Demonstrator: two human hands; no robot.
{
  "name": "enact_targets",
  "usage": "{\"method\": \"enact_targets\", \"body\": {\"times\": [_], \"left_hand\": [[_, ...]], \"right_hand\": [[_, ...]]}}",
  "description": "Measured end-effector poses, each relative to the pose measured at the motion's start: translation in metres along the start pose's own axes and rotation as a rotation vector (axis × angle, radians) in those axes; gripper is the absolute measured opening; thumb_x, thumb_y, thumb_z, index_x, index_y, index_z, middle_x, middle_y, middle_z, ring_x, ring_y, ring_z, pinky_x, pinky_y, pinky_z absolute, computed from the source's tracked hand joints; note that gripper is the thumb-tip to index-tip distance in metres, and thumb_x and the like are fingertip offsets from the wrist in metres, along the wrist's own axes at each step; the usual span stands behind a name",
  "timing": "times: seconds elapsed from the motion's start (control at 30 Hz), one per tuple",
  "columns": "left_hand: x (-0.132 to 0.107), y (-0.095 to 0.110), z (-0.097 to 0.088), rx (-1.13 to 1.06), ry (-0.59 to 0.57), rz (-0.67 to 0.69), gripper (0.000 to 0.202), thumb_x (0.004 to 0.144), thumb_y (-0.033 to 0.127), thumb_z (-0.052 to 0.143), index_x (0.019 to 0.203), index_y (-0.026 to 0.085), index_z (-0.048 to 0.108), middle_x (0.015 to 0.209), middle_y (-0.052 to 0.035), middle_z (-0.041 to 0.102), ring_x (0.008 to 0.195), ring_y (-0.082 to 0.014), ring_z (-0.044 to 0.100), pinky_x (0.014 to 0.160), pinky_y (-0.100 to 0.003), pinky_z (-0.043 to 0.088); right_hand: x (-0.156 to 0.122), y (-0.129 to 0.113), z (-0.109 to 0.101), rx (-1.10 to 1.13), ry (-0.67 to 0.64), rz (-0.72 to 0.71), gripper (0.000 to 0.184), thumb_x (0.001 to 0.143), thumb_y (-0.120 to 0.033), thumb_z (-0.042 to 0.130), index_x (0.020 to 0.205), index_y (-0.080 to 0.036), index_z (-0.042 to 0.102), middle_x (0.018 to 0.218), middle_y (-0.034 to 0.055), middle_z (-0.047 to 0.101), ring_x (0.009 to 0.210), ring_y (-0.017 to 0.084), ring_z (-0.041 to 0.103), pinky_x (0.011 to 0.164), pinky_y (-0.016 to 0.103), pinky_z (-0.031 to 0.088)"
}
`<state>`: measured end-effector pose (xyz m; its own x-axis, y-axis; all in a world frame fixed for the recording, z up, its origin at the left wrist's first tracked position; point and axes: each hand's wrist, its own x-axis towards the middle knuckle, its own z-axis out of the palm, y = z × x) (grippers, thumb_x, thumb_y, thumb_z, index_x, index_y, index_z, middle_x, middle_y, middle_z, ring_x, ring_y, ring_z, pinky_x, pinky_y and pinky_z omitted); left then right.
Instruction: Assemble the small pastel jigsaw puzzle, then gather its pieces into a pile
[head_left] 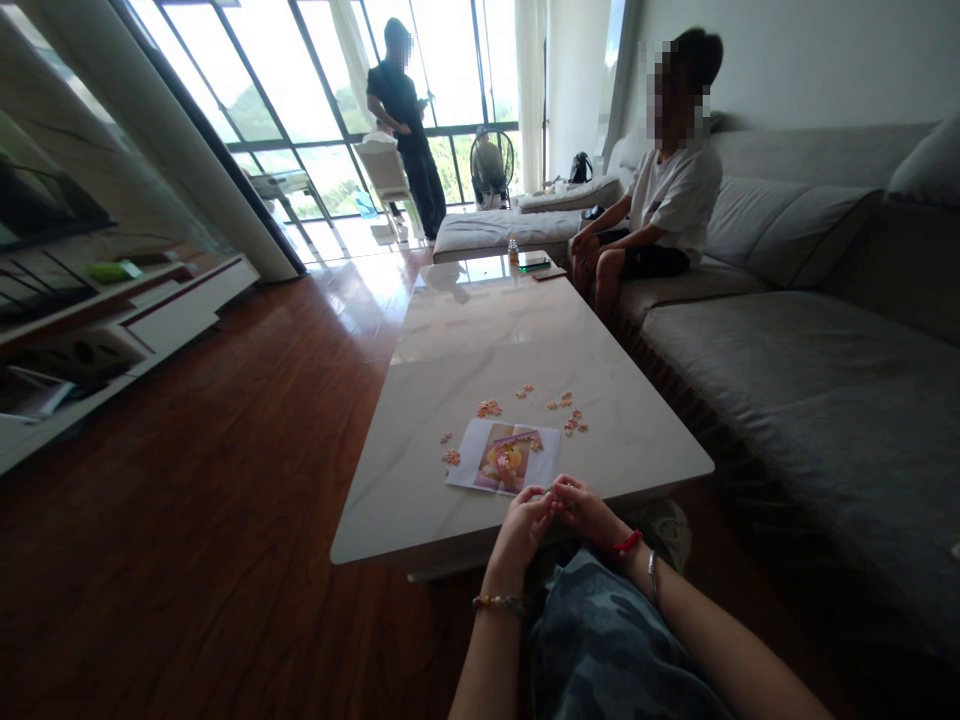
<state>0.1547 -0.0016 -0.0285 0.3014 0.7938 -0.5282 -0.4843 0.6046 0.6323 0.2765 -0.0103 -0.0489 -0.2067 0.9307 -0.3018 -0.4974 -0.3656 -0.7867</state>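
My left hand (529, 517) and my right hand (586, 512) meet at the near edge of the white table, fingertips close together. The fingers of both are closed in a pinch; anything between them is too small or hidden to name. Just beyond lies a white paper sheet (463, 464) with a printed picture in purple, yellow and pink. Several small pieces that look like jigsaw pieces (534, 441) rest on the picture. More loose pieces (489, 408) lie in small clusters around the sheet, some to the left (451, 457) and others to the right (575, 422).
At the table's (480, 335) far end are a small bottle (513, 250) and a phone (534, 265). A person (679, 190) sits on the grey sofa (787, 330) at the right. Another person (405, 120) stands by the windows. A low cabinet (187, 300) runs along the left.
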Motion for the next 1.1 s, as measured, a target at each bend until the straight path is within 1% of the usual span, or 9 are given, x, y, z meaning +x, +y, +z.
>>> {"method": "enact_targets", "body": {"times": [0.1, 0.23, 0.47, 0.6, 0.73, 0.8, 0.9, 1.03, 1.1], "left_hand": [[0.000, -0.008, 0.009, -0.049, 0.074, 0.047, 0.017, 0.060, 0.004, 0.062, 0.066, 0.013, 0.050, 0.057, 0.0007, 0.057, 0.051, -0.0048, 0.054, 0.053, -0.014, 0.044], [0.000, -0.013, 0.026, -0.050, 0.180, 0.122, 0.015, 0.061, 0.005, 0.061, 0.064, 0.013, 0.048, 0.051, 0.0009, 0.055, 0.046, -0.0061, 0.053, 0.048, -0.016, 0.042], [-0.005, -0.017, 0.054, -0.068, 0.353, 0.276, 0.010, 0.064, 0.009, 0.058, 0.066, 0.014, 0.049, 0.054, 0.0019, 0.055, 0.046, -0.0057, 0.052, 0.048, -0.017, 0.041], [-0.011, -0.014, 0.060, -0.141, 0.394, 0.265, 0.010, 0.065, 0.006, 0.055, 0.063, 0.013, 0.048, 0.052, 0.0019, 0.052, 0.044, -0.0051, 0.050, 0.047, -0.017, 0.040], [-0.018, -0.009, 0.058, -0.170, 0.364, 0.171, 0.010, 0.065, 0.003, 0.051, 0.062, 0.012, 0.048, 0.052, 0.0006, 0.052, 0.043, -0.0048, 0.048, 0.046, -0.017, 0.039], [-0.019, -0.008, 0.059, -0.133, 0.368, 0.211, 0.009, 0.064, 0.005, 0.054, 0.063, 0.012, 0.049, 0.052, 0.0011, 0.052, 0.043, -0.0053, 0.048, 0.045, -0.017, 0.038], [-0.017, -0.009, 0.061, -0.014, 0.394, 0.329, 0.011, 0.063, 0.011, 0.060, 0.064, 0.014, 0.049, 0.054, 0.0027, 0.051, 0.045, -0.0054, 0.047, 0.046, -0.017, 0.038], [-0.014, -0.010, 0.063, -0.026, 0.347, 0.231, 0.012, 0.063, 0.012, 0.060, 0.063, 0.014, 0.049, 0.055, 0.0019, 0.051, 0.045, -0.0054, 0.047, 0.049, -0.019, 0.040], [-0.014, -0.011, 0.063, -0.027, 0.348, 0.234, 0.011, 0.063, 0.012, 0.059, 0.063, 0.014, 0.048, 0.054, 0.0023, 0.051, 0.044, -0.0053, 0.046, 0.048, -0.019, 0.038]], "right_hand": [[0.000, 0.001, 0.003, -0.053, 0.115, -0.080, 0.024, 0.063, -0.036, 0.063, 0.065, -0.016, 0.049, 0.047, -0.0064, 0.047, 0.037, 0.003, 0.036, 0.033, 0.014, 0.022], [-0.002, -0.002, 0.004, -0.276, 0.328, -0.239, 0.025, 0.062, -0.038, 0.062, 0.064, -0.015, 0.052, 0.043, -0.0061, 0.046, 0.034, 0.005, 0.036, 0.034, 0.017, 0.026], [-0.014, -0.018, 0.018, -0.550, 0.534, -0.473, 0.024, 0.063, -0.040, 0.059, 0.063, -0.016, 0.057, 0.046, -0.0034, 0.048, 0.042, 0.008, 0.041, 0.039, 0.020, 0.032], [-0.017, -0.023, 0.023, -0.460, 0.499, -0.410, 0.024, 0.065, -0.041, 0.057, 0.064, -0.016, 0.056, 0.045, -0.0044, 0.046, 0.039, 0.008, 0.038, 0.038, 0.020, 0.031], [-0.020, -0.025, 0.024, -0.570, 0.447, -0.441, 0.023, 0.064, -0.039, 0.059, 0.063, -0.016, 0.057, 0.044, -0.0042, 0.046, 0.040, 0.008, 0.039, 0.039, 0.020, 0.031], [-0.020, -0.026, 0.024, -0.497, 0.418, -0.409, 0.024, 0.065, -0.040, 0.057, 0.065, -0.016, 0.056, 0.043, -0.0051, 0.044, 0.038, 0.008, 0.037, 0.037, 0.020, 0.029], [-0.021, -0.028, 0.023, -0.439, 0.451, -0.423, 0.023, 0.064, -0.039, 0.060, 0.065, -0.016, 0.056, 0.042, -0.0055, 0.043, 0.038, 0.007, 0.036, 0.037, 0.019, 0.029], [-0.021, -0.029, 0.020, -0.369, 0.468, -0.412, 0.023, 0.062, -0.039, 0.061, 0.063, -0.017, 0.055, 0.044, -0.0048, 0.045, 0.038, 0.007, 0.037, 0.037, 0.020, 0.028], [-0.022, -0.029, 0.019, -0.430, 0.507, -0.442, 0.023, 0.061, -0.039, 0.062, 0.062, -0.017, 0.056, 0.044, -0.0042, 0.046, 0.039, 0.008, 0.038, 0.037, 0.020, 0.028]]}}
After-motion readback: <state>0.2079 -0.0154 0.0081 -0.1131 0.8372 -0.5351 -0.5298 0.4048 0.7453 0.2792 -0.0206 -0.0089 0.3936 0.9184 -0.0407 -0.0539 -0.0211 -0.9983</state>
